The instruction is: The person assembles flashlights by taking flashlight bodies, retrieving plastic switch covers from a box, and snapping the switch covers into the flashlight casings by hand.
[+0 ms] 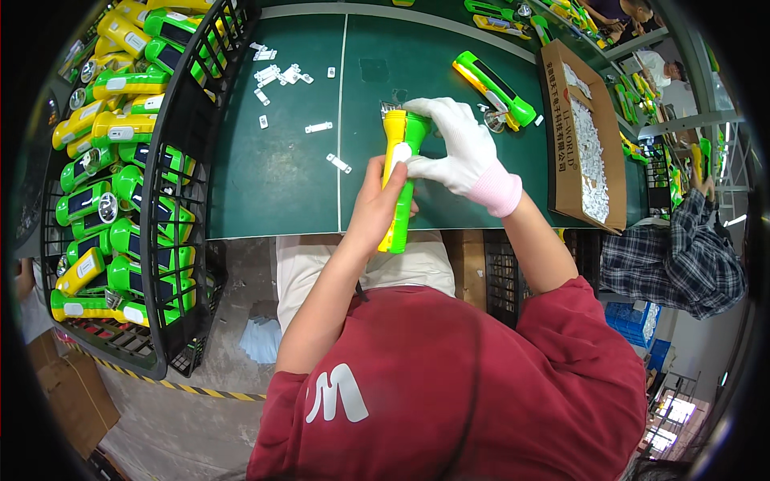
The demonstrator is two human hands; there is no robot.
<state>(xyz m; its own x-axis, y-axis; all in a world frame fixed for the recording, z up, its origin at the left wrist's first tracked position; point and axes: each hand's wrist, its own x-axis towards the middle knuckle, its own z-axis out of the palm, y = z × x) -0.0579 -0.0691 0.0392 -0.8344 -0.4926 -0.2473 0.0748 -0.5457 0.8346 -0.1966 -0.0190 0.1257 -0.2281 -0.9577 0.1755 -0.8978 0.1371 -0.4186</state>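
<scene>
A yellow and green flashlight (396, 231) is held upright over the table's near edge, its wide head pointing away from me. My bare left hand (374, 202) wraps around the body, thumb along its front. In a white glove with a pink cuff, my right hand (464, 154) grips the flashlight from the right. Its fingers curve over the head, and its thumb presses beside a white part (403, 151) on the body. Another green and yellow flashlight (499, 90) lies to the right of my glove, with a lamp reflector (494, 121) at its near end.
Loose small white plastic pieces (277, 74) lie scattered on the green table (273, 176). A black crate (166, 240) full of flashlights stands at the left. An open cardboard box (561, 152) of white pieces sits at the right. Beyond it, a person in a plaid shirt (678, 252) works.
</scene>
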